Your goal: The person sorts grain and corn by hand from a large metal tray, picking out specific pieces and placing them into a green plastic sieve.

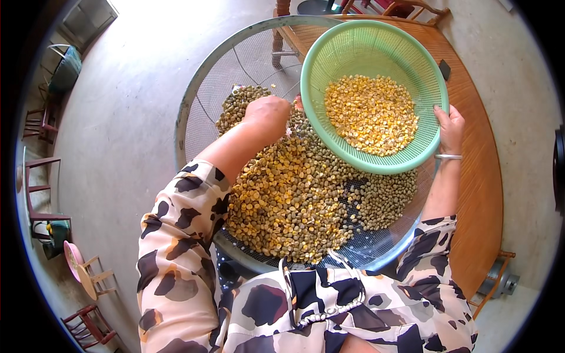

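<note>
A large round wire-mesh sieve (212, 88) with a metal rim lies before me, holding yellow corn kernels (282, 194) mixed with green-brown beans. More of these beans (384, 200) form a pile at the sieve's right and another at its upper left. My right hand (449, 128) grips the rim of a green plastic colander (371, 165), tilted over the sieve's upper right, with corn kernels (371, 117) inside. Over the upper-left part of the sieve is my left hand (270, 115), its fingers curled downward; whether they hold anything is hidden.
A wooden table (479, 176) stands under and right of the sieve, with a small dark object (444, 69) on it. Several small chairs line the left, near a stool (90, 278) and a pink basin (72, 260). A metal pot-like object (499, 280) is at lower right.
</note>
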Tool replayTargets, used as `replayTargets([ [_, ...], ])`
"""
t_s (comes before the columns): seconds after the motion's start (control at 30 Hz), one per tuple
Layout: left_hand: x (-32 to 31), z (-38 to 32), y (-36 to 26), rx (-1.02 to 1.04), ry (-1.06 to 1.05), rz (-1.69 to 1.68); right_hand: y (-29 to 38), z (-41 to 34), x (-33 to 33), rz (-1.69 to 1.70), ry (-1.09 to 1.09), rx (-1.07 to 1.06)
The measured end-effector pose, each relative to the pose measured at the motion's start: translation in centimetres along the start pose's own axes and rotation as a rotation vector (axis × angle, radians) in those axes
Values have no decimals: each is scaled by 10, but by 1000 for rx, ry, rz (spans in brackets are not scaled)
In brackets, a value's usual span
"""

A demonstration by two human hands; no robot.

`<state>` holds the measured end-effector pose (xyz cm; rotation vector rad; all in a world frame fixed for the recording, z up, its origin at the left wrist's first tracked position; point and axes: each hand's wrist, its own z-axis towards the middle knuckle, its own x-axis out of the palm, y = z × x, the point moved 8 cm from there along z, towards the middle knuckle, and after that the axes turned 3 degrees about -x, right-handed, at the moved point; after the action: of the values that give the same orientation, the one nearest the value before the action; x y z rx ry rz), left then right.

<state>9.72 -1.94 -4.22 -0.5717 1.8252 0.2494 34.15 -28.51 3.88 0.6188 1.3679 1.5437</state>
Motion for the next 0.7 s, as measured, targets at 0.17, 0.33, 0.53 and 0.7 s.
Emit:
replayTargets([
  [0.17, -24, 10, 47, -46, -118, -547, 0, 0, -3, 5, -12, -2],
  [0.33, -59, -10, 41, 287, -89, -1776, -3, 2, -2, 0, -1, 6],
  [0.53, -21, 1, 28, 132, -202, -457, 0, -1, 2, 41, -9, 7],
  [0.7, -2, 5, 16, 71, -118, -207, 2, -2, 0, 7, 1, 6],
])
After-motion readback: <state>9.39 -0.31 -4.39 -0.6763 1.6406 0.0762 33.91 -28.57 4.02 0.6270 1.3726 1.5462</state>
